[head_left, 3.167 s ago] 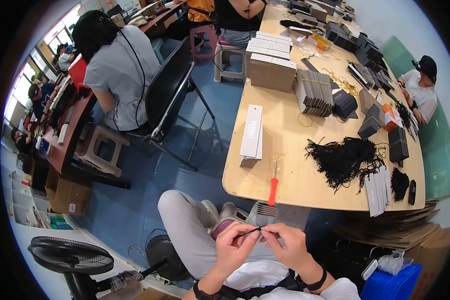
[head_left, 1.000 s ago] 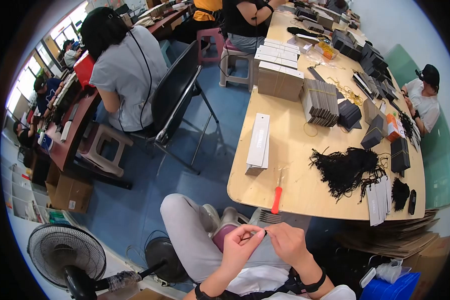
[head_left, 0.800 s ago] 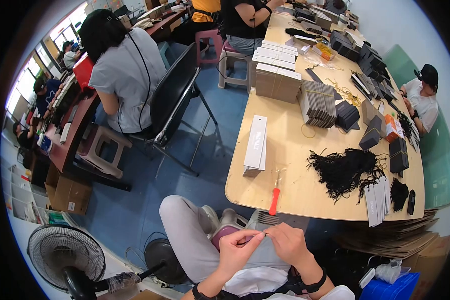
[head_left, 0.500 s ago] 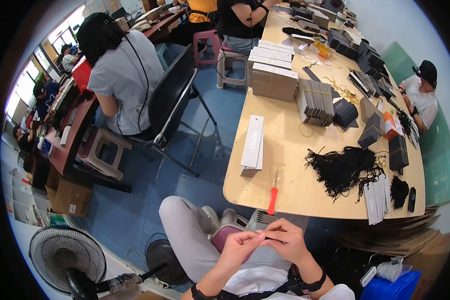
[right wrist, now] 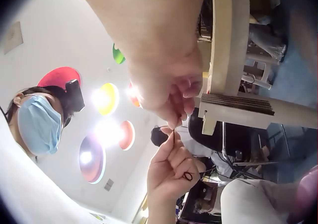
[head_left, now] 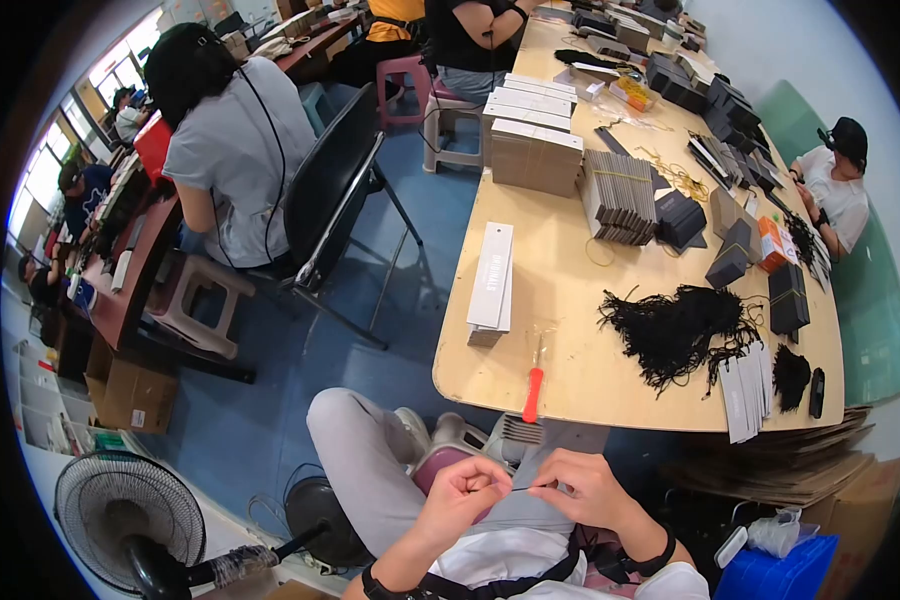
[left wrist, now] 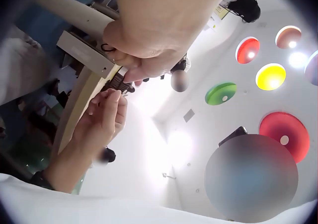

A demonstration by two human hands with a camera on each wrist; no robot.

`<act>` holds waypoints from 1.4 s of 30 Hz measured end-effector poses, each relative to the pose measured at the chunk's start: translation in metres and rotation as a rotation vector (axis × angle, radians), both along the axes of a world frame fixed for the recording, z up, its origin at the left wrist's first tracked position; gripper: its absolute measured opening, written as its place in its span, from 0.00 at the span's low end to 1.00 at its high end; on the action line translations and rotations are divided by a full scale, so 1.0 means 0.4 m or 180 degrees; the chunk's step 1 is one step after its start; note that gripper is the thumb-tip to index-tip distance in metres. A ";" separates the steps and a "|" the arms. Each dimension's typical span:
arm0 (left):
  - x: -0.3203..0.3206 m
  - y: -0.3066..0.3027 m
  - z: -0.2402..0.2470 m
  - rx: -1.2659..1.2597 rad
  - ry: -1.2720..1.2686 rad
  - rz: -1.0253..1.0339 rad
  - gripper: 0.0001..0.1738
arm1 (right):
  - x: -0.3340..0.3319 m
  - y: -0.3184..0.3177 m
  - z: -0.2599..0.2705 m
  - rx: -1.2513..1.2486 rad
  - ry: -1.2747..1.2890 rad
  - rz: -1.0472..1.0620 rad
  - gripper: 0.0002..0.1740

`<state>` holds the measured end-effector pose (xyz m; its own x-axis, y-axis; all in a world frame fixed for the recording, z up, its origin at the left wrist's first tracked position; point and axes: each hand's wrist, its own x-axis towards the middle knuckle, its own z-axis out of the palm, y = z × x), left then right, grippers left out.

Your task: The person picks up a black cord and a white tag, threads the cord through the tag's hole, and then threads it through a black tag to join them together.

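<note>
Above the lap, a thin black cord [head_left: 520, 489] runs between the two hands. My left hand [head_left: 465, 495] pinches one end between thumb and forefinger; a small loop of black cord [right wrist: 188, 176] sticks out by its curled fingers in the right wrist view. My right hand [head_left: 590, 490] pinches the other end with thumb and fingertips, a short gap from the left hand. Just beyond the hands, a small stack of tags [head_left: 522, 430] shows edge-on at the thigh. A red-handled tool [head_left: 533, 393] lies at the table's near edge.
The wooden table [head_left: 560, 375] carries a pile of black cords [head_left: 680, 330], fanned white tags [head_left: 745, 390], a stack of white tags [head_left: 490, 280] and banded card stacks [head_left: 535, 155]. A fan [head_left: 130, 520] stands at lower left, a blue bin [head_left: 780, 572] at lower right. Other people sit nearby.
The hands were together, fingertips touching over the black cord; now they are slightly apart with the cord stretched between them. The head view has shifted a little, moving the table leftward.
</note>
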<state>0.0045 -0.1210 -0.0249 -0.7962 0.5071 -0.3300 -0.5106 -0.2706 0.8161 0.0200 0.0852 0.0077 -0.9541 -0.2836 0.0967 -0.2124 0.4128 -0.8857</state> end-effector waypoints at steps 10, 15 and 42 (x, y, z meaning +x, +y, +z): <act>-0.020 -0.003 -0.010 -0.1510 0.1890 -0.0488 0.10 | 0.053 0.086 -0.012 -0.0372 -0.0252 -0.0998 0.04; -0.015 0.033 -0.007 -0.1531 0.1575 -0.0134 0.10 | 0.066 0.130 -0.025 -0.0288 -0.0251 -0.1481 0.04; -0.011 0.088 -0.059 -0.2560 0.3438 0.0812 0.12 | 0.113 0.139 -0.306 -0.0848 -0.1314 -0.1732 0.08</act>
<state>0.0000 -0.0858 -0.0486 -0.8843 0.2743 0.3778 0.4661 0.4728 0.7478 0.0650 0.1409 -0.1148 -0.9268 0.2238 -0.3016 0.3341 0.1244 -0.9343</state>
